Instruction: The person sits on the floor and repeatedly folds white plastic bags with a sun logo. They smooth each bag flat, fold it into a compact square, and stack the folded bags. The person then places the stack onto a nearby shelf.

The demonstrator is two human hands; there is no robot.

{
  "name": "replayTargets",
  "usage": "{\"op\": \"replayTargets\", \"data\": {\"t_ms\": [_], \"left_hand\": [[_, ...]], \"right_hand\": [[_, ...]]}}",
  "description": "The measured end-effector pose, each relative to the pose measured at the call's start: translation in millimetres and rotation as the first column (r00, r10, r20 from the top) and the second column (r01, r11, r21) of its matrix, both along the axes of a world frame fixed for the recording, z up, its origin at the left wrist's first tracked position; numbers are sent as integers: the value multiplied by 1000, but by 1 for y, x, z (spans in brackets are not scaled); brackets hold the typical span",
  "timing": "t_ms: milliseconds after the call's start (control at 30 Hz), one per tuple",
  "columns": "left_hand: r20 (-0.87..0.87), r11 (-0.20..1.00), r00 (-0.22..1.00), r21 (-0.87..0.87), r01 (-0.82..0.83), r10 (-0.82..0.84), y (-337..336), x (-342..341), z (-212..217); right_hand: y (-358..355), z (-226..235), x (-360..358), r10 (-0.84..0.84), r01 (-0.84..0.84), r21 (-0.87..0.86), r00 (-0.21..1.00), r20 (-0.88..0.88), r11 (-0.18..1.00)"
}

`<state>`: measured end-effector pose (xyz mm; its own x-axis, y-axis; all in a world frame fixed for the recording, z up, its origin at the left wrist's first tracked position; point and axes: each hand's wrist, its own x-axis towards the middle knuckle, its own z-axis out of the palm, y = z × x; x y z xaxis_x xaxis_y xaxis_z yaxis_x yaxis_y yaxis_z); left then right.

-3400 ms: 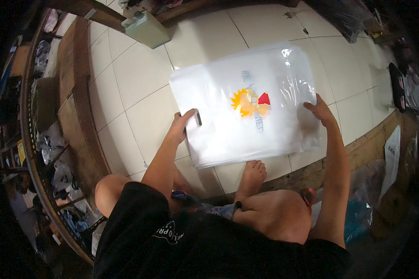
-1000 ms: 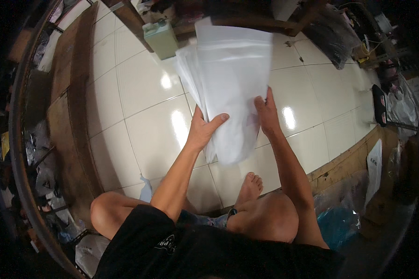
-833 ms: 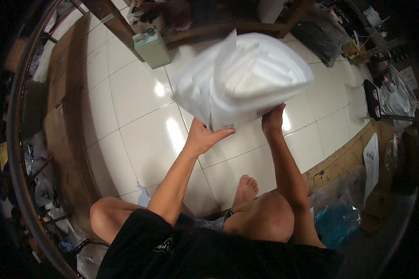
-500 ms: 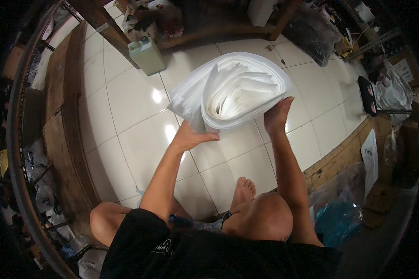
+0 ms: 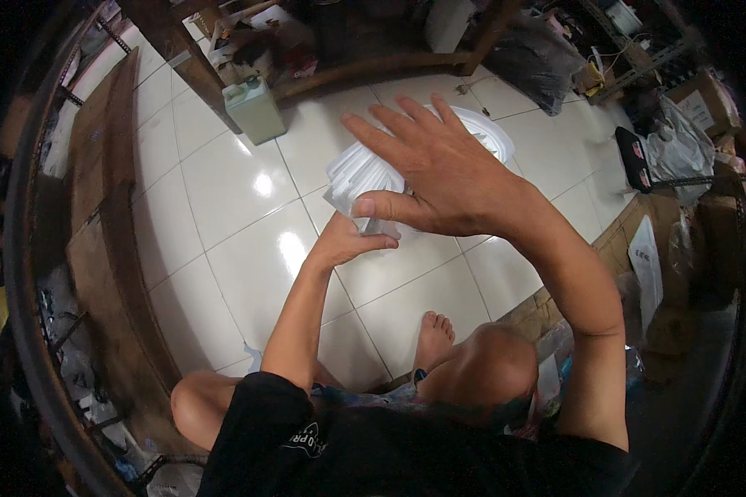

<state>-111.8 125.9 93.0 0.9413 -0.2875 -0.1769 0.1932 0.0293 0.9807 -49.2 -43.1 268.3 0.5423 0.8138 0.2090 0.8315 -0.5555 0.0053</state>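
Note:
A thick, loosely rolled bundle of white sheets [image 5: 360, 176] is held up over the tiled floor, its layered edges fanned out at the left. My left hand [image 5: 346, 242] grips it from below at the near left side; the thumb shows, while the other fingers are hidden by the bundle. Across the top, my right hand [image 5: 448, 178] is spread open with the palm down and covers most of the bundle. Whether the palm touches the sheets or hovers just above them, I cannot tell.
A pale green jerrycan [image 5: 255, 110] stands by the leg of a wooden table [image 5: 373, 73] ahead. Wooden boards [image 5: 99, 240] line the left side. At the right are a black pouch [image 5: 634, 159], a grey plastic bag [image 5: 680, 149] and a cardboard box [image 5: 709, 103].
My right hand has left the bundle's right side and swung up and over its top, fingers spread. The left hand keeps its hold, and the bundle looks more tilted and narrower.

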Motion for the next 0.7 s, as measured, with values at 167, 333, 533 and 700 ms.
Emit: {"op": "replayTargets", "data": {"t_ms": [167,333,533,700], "left_hand": [[25,1000,1000,-3,6,-6,11,7,3],[-53,997,997,-62,49,-52,26,18,-11],[158,1000,987,19,2,-5,-3,17,5],[274,980,955,124,-154,115,-34,20,-6]], "right_hand": [[3,9,6,-24,48,89,969,-246,995],[15,-11,6,-66,62,-33,987,-147,998],[-21,-3,35,-65,78,20,924,-377,997],[-45,-3,38,-41,58,36,935,-351,998]]}}
